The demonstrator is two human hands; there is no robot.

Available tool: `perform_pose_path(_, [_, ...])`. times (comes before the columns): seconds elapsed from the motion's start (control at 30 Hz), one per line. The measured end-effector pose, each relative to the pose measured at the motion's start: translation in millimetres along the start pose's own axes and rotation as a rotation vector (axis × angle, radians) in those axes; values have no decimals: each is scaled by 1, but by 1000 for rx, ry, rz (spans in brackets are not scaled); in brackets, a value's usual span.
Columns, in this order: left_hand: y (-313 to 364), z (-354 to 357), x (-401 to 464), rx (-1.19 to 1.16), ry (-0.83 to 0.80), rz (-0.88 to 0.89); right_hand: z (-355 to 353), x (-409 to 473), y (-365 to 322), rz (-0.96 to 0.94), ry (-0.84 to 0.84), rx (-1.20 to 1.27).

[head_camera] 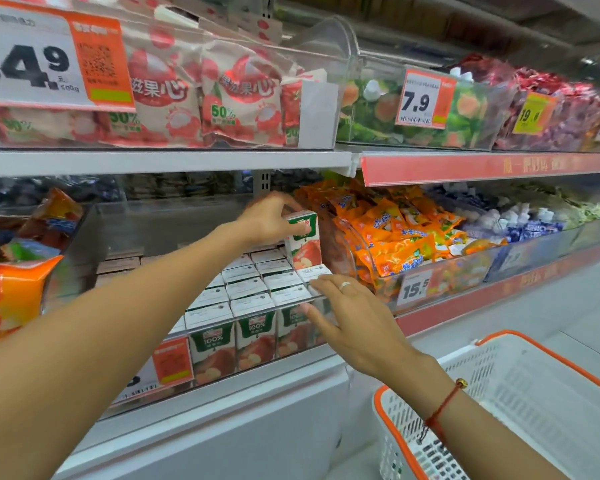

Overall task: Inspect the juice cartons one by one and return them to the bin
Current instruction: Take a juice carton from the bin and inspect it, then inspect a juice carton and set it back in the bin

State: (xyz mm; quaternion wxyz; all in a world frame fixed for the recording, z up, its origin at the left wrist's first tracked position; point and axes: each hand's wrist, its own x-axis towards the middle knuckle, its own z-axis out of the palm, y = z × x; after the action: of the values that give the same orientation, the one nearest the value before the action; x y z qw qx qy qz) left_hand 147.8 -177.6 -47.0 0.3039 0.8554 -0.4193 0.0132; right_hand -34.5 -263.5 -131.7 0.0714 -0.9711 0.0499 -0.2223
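Head view: left hand (269, 216) holds juice carton (303, 242) upright, top up.

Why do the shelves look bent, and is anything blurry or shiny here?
Head view: the wide-angle lens bows the shelf edges and stretches the near arms; the left hand gripping the carton is smeared by motion, the right hand is sharper; overhead light glares off the clear bin fronts; far right snacks look soft.

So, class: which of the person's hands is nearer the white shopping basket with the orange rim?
The right hand. It rests on the bin's front edge, just up-left of the basket; the left hand grips a raised juice carton farther back.
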Motion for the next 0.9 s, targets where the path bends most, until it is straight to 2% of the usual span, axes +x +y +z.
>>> perform_pose_path(0.1, [-4, 8, -10, 25, 103, 35, -1, 0, 0, -6, -4, -12])
perform_pose_path(0.23, [-1, 14, -19, 281, 205, 178, -5, -1, -1, -8, 10, -2])
perform_pose_path(0.33, [0, 23, -20, 356, 81, 196, -9, -3, -3, -5, 24, -12])
perform_pose_path(0.43, [-13, 34, -21, 321, -106, 111, -12, -4, -3, -2, 38, 12])
perform_pose_path(0.5, [-20, 38, -21, 281, -157, 98, -13, -4, -2, -5, 42, 26])
perform_pose_path(0.67, [-26, 41, -21, 326, -140, 111, -6, -2, 2, -53, 4, -25])
perform_pose_path(0.83, [-37, 34, -21, 81, -51, 96, 1, 1, 2, -64, -20, -73])
perform_pose_path(0.9, [-43, 29, -17, 99, 11, 72, 1, 2, 2, -63, -23, -75])
